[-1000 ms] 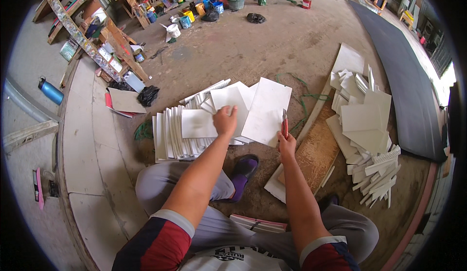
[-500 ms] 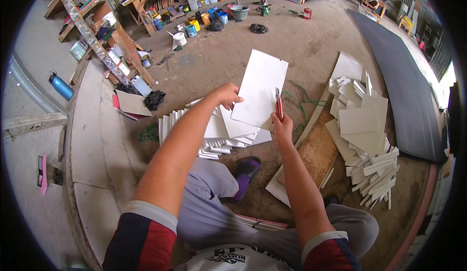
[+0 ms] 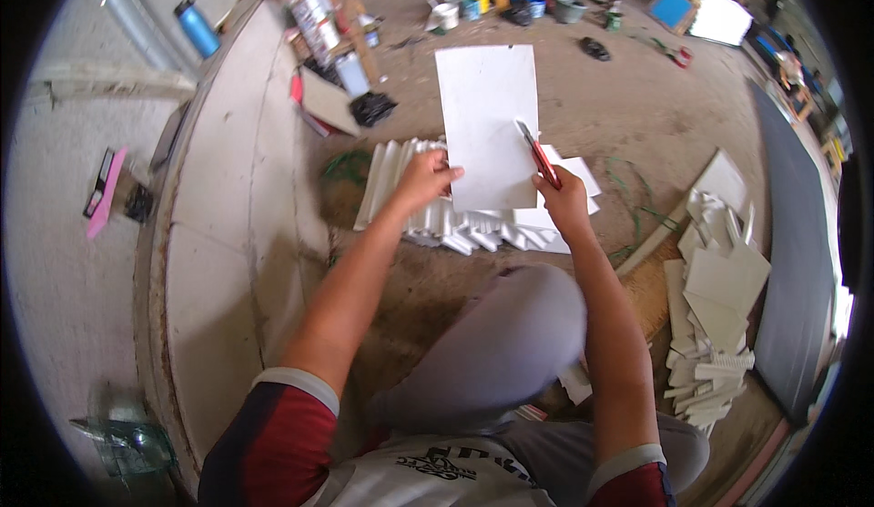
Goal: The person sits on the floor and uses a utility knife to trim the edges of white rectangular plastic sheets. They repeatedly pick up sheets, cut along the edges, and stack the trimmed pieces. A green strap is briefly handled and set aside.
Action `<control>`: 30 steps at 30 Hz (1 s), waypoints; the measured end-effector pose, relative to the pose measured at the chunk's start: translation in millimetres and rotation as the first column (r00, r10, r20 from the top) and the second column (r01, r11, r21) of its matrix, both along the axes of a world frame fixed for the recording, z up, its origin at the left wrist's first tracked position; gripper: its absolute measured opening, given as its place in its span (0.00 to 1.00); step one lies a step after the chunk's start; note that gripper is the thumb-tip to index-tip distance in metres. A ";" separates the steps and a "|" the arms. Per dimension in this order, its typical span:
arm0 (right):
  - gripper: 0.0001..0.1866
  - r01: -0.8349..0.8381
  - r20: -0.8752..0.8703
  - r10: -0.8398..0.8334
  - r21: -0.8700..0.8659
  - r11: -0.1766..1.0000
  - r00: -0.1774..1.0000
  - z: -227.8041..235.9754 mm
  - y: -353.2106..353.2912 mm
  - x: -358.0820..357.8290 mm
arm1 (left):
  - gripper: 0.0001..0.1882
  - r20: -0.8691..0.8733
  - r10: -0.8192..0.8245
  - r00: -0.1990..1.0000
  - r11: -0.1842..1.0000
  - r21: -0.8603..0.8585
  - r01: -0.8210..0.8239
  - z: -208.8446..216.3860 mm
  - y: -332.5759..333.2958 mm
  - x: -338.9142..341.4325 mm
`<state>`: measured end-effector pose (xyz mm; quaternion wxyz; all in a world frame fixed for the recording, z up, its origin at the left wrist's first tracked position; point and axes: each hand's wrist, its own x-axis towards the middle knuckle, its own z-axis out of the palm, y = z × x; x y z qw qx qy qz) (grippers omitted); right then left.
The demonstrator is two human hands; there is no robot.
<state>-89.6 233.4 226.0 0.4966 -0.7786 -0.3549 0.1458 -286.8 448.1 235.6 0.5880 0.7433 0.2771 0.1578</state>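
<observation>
The left hand pinches the lower left edge of a white rectangular sheet, holding it up above the fanned stack of white sheets (on the dirt floor). The right hand clenches a red-handled knife, blade against the sheet's right edge.

1. The left hand is reaching toward 12 o'clock, forearm extended, fingers curling closed in a pinch.
2. The right hand is sitting at its 3 o'clock, fist clenched, wrist bent slightly.
</observation>
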 end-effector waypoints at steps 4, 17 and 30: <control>0.22 -0.317 -0.201 0.282 -0.176 0.932 0.938 -71.4 21.7 -28.9 | 0.19 0.062 0.211 0.976 0.972 -0.119 -0.202 -103.2 -36.6 -95.5; 0.23 -0.812 -0.335 0.740 -0.262 0.521 0.583 -208.5 22.3 -112.1 | 0.20 -0.222 0.679 0.700 0.378 -0.711 -0.592 -269.6 -171.1 -234.7; 0.19 -0.288 -0.261 0.226 -0.230 0.930 0.938 -196.5 -13.9 -80.3 | 0.29 -0.242 0.030 0.970 0.963 0.269 0.037 -220.6 -86.5 -95.7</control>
